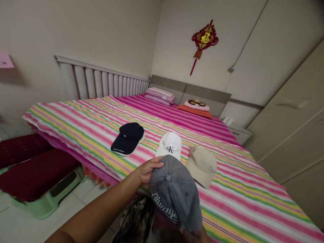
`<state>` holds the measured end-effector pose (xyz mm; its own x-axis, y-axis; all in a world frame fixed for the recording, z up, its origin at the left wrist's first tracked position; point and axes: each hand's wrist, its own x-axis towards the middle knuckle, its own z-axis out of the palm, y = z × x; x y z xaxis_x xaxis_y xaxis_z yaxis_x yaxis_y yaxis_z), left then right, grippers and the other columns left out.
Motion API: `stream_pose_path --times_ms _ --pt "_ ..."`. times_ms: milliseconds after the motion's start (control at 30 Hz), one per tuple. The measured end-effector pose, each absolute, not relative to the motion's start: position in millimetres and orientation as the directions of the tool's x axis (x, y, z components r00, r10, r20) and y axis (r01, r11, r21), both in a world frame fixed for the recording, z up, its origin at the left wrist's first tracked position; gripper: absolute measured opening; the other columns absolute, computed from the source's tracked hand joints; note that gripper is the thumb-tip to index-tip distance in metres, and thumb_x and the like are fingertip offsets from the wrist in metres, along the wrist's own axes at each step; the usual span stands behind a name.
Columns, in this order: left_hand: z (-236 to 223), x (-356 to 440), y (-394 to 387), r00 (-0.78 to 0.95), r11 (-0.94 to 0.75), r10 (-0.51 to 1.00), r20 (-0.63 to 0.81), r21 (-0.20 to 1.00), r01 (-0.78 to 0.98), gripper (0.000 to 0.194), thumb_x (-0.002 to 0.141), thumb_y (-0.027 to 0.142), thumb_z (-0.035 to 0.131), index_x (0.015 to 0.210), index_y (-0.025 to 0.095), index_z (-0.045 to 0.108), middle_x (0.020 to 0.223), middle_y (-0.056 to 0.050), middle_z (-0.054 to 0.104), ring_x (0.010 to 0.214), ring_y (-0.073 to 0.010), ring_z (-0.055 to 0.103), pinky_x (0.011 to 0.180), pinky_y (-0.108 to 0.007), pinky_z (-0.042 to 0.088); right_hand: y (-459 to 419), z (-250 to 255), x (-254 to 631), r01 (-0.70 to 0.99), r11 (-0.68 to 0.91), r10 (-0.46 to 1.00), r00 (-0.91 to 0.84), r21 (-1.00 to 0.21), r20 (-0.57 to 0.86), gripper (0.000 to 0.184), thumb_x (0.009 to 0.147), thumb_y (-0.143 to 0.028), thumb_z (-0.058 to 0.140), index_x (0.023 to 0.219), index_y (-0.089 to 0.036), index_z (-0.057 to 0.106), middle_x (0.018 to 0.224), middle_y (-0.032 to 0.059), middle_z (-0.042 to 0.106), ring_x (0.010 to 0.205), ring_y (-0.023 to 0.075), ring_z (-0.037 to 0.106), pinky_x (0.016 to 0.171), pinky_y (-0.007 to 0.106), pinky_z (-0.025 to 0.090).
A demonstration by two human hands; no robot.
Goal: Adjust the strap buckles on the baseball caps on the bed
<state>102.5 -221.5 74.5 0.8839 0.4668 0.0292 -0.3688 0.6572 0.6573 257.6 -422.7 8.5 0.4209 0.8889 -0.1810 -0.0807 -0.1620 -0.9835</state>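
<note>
My left hand [148,170] grips the brim side of a grey baseball cap [176,192] with white "Always" lettering, holding it above the near bed edge. At the bottom edge, my right hand [194,237] shows only as a blurred patch under the cap. Beyond them on the striped bedsheet [253,202] lie a navy cap [128,138], a white cap [169,145] with a black logo, and a beige cap [201,166]. Below the grey cap, a camouflage-patterned item [135,219] and a dark red item [164,219] are partly hidden.
A white radiator [101,81] runs along the far wall behind the bed. Folded bedding [160,96] and a pink pillow [196,105] lie by the headboard. Dark red padded seats [35,172] stand on the left, and a cream wardrobe [286,114] on the right.
</note>
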Motion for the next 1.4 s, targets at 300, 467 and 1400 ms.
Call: stream_pose_path --times_ms 300,467,1400 --pt "100 93 -267 0.916 0.512 0.400 0.018 0.825 -0.240 0.017 0.040 0.013 0.073 0.054 0.011 0.063 0.055 -0.002 0.058 0.050 -0.0114 0.051 0.054 -0.024 0.039 -401 82 259 -0.392 0.016 0.959 0.265 -0.920 -0.096 0.045 0.068 -0.049 0.062 0.101 -0.019 0.062 0.082 0.0064 0.067 0.070 0.0184 0.057 0.064 0.028 0.042" --pt "109 79 -271 0.948 0.298 0.279 0.153 0.925 -0.237 0.017 0.047 0.018 0.073 0.061 0.011 0.070 0.080 -0.009 0.064 0.073 -0.0190 0.056 0.068 -0.028 0.041 -395 107 244 -0.385 0.030 0.983 0.179 -0.922 -0.043 0.023 0.062 -0.033 0.073 0.068 -0.014 0.061 0.050 -0.0027 0.053 0.045 0.0069 0.041 0.046 0.017 0.030" --pt "109 91 -300 0.916 0.466 0.400 0.026 0.855 -0.227 0.031 0.049 0.010 0.071 0.080 0.013 0.064 0.069 -0.003 0.065 0.060 -0.0111 0.057 0.059 -0.020 0.040 -415 109 225 -0.054 0.118 0.979 0.174 -0.992 0.107 0.029 0.077 -0.042 0.056 0.068 -0.015 0.050 0.053 -0.0057 0.042 0.041 0.0040 0.025 0.039 0.018 0.016"
